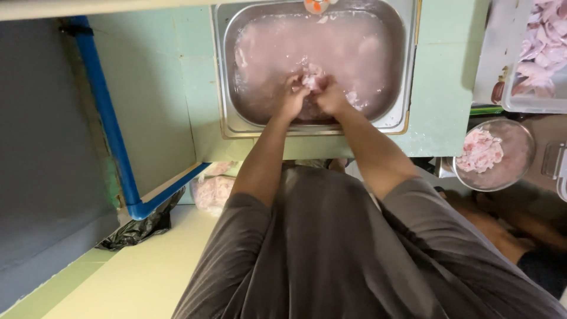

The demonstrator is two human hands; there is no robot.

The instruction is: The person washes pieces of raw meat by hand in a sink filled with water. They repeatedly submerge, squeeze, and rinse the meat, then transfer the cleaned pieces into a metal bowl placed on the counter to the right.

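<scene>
A: Both hands are down in the sink point(231, 121), close together. The left hand point(293, 97) and the right hand point(331, 99) are curled around one pale piece of raw meat point(312, 80), gripping it between them just at the surface of the cloudy pinkish water point(283, 47).

B: What could go wrong there?

A: I'd judge the meat is slick; a firm squeeze could shoot it out of the fingers and splash that water over the steel rim nearest the hands onto the green tiled counter point(440, 82). Wet forearms could also drip on the grey shirt.

B: Room to move?

A: Inside the basin, plenty ahead of the hands and to either side; more pale pieces float around them. The near rim sits right under the wrists, so pulling back is tight. Well off past the right hand, a round metal bowl point(520, 168) of cut meat stands low, and a clear tray point(514, 103) of pale pieces lies beyond it. Well off past the left hand runs a blue pipe point(103, 106), with a black bag point(139, 227) at its foot.
</scene>
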